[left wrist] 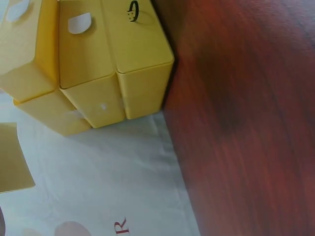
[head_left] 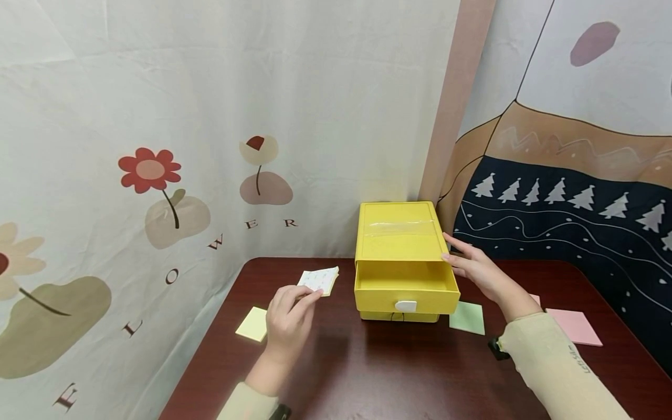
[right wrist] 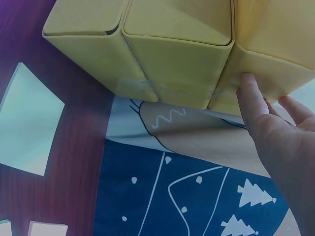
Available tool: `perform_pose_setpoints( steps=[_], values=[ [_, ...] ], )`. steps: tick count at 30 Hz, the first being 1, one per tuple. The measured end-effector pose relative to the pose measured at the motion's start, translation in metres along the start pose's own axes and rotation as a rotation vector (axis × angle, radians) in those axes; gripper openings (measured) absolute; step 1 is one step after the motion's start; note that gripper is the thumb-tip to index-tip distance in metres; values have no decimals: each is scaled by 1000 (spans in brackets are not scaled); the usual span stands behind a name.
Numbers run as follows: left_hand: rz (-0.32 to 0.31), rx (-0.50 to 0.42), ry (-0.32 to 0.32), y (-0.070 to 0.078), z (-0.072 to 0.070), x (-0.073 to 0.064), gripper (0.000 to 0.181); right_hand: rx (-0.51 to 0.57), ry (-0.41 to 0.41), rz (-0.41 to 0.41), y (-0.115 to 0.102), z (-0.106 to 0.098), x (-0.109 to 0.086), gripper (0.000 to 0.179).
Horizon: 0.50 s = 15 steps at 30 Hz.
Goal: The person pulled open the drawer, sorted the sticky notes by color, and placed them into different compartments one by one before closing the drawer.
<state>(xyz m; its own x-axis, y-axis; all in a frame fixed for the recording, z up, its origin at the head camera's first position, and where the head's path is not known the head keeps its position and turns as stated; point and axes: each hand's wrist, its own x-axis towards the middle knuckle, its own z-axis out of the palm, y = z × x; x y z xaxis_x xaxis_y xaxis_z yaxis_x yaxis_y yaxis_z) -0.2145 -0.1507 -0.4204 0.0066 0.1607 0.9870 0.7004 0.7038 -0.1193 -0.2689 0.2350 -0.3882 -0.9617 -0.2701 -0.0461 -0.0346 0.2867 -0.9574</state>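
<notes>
A yellow drawer unit (head_left: 396,230) stands at the back of the table, its top drawer (head_left: 380,301) pulled out. The inside of that drawer that shows holds nothing. To the left of the unit, my left hand (head_left: 291,315) pinches a small sticky note pad (head_left: 317,280) by its near edge, above the table. Its upper face looks white with faint marks; the side seen in the left wrist view is plain yellow. My right hand (head_left: 480,271) rests its extended fingers (right wrist: 252,96) against the right side of the unit, near the top.
On the dark red table (head_left: 399,373) lie a pale yellow note pad (head_left: 253,324) at left, a green one (head_left: 468,318) beside the unit, and a pink one (head_left: 574,326) at right, partly behind my sleeve. A printed curtain (head_left: 325,116) hangs close behind.
</notes>
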Motion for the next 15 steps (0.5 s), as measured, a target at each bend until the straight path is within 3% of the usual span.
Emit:
perform_pose_setpoints(
  steps=[15],
  values=[
    [18,-71,-8,9,14,16,19,-11,0,-7,-1,0,0,74]
  ],
)
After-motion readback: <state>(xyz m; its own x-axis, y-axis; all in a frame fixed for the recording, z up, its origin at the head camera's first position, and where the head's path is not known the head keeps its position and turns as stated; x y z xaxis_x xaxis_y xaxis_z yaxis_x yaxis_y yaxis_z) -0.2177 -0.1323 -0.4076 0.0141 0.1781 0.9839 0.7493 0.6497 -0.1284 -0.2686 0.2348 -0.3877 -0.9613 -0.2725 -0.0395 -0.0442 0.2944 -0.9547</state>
